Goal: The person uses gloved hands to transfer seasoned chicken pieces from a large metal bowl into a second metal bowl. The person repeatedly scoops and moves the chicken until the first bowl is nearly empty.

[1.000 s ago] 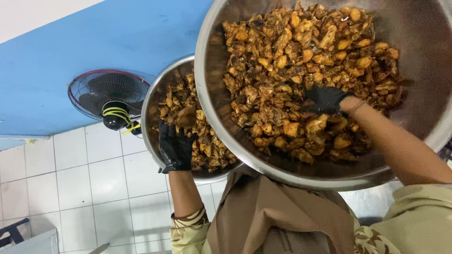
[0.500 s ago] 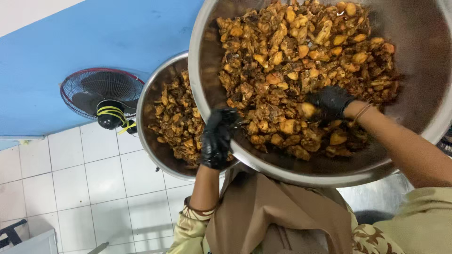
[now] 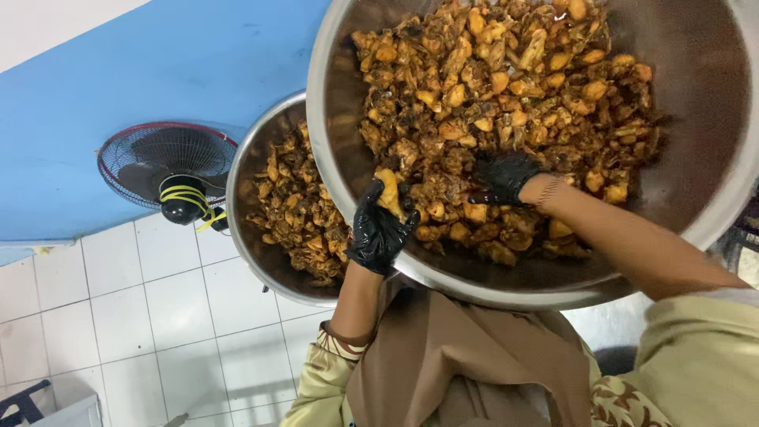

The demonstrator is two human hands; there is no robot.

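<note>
Gripping a yellowish piece of cooked meat (image 3: 387, 192) between black-gloved fingers (image 3: 405, 223), the left hand (image 3: 379, 231) is lifted just above the near rim of the large steel bowl (image 3: 715, 198), and the piece stands up out of the closed fingers, clear of the pile. The right hand (image 3: 503, 175), gloved in black too, lies with its fingers pushed down into the brown, spiced meat pieces (image 3: 506, 87) that fill this bowl; whether those fingers are clenched on something or only resting in the heap I cannot tell, because the food hides the tips. Left of the large bowl, partly under its edge, sits a second steel bowl (image 3: 251, 170) with a smaller heap of the same dark pieces (image 3: 296, 213). From how things lie, I judge the step in hand is picking pieces one by one from the big bowl, with one piece now taken out. The next move seems to call for carrying this piece sideways over the rim without dropping it, and for a light grip, as the meat looks soft and oily. Further out are a fan (image 3: 170, 170), a blue wall (image 3: 158, 63) and white floor tiles (image 3: 150, 308).
</note>
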